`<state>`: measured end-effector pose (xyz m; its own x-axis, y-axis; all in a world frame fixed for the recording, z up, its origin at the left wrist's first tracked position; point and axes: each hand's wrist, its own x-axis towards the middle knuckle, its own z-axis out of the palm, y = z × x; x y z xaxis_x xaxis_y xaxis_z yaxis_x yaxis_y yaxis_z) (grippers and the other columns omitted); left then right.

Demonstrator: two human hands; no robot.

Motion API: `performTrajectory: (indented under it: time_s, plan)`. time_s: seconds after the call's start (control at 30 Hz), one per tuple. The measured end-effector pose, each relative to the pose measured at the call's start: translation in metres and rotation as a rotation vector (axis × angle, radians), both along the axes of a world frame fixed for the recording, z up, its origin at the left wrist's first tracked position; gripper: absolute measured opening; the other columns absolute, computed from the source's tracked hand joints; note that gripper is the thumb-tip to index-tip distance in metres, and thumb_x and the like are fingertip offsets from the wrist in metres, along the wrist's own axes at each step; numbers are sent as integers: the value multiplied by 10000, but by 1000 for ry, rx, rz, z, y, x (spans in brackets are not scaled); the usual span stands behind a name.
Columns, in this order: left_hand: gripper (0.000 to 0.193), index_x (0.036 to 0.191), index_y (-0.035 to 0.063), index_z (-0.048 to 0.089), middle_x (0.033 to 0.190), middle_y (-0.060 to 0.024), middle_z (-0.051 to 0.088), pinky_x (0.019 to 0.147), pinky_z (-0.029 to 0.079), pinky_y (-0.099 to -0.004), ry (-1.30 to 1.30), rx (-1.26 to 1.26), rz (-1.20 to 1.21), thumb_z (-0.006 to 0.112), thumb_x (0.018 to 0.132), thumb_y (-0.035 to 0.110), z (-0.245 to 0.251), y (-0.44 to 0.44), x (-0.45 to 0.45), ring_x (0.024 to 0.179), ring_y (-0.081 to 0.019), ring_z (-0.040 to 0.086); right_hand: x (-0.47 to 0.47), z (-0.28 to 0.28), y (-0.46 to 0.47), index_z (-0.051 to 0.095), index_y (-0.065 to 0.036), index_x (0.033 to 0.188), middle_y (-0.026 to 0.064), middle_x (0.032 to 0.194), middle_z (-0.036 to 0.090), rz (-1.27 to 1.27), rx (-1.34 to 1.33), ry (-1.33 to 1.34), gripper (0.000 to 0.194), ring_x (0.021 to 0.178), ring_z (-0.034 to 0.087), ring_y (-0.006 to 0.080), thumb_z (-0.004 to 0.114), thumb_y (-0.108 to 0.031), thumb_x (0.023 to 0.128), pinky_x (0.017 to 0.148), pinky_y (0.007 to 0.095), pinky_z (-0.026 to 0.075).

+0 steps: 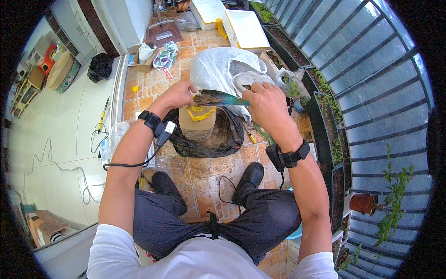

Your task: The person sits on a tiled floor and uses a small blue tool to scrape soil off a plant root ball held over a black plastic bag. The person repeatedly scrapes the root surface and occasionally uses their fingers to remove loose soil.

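My right hand (268, 104) grips a hand trowel (221, 98) with a blue-green blade that carries dark soil. The blade's far end lies over the mouth of a large plastic jug (197, 128) with a yellow handle, which looks filled with something brown. Beside that mouth is my left hand (179, 94), its fingers curled close to the trowel's tip; whether they grip the jug's neck is hidden. The jug stands in a black plastic bag (228, 139) with loose soil in it.
Behind the jug sits a white plastic bag (212, 66). Soil-filled planters (322, 111) line the railing at right. A yellow-handled screwdriver (251, 137) and a yellow cap (135, 88) lie on the tiles. White foam boxes (245, 29) and a dustpan (164, 33) stand farther back.
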<state>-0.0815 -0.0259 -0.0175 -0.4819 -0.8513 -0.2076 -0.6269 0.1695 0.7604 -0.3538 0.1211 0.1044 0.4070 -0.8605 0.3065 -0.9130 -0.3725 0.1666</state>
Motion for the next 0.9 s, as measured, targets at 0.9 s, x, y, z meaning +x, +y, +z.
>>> performTrajectory:
  time_s: [0.9]
  plan:
    - [138,863,46,748,804,-154,731,701,548,-419,-12,-329,-197,723,791,160,10,1,1,767,-318,716,-1,-5,0,710,-117,871,77,870,650,-3,9,7,71,886,662,304,721,-128,802,778,445,524]
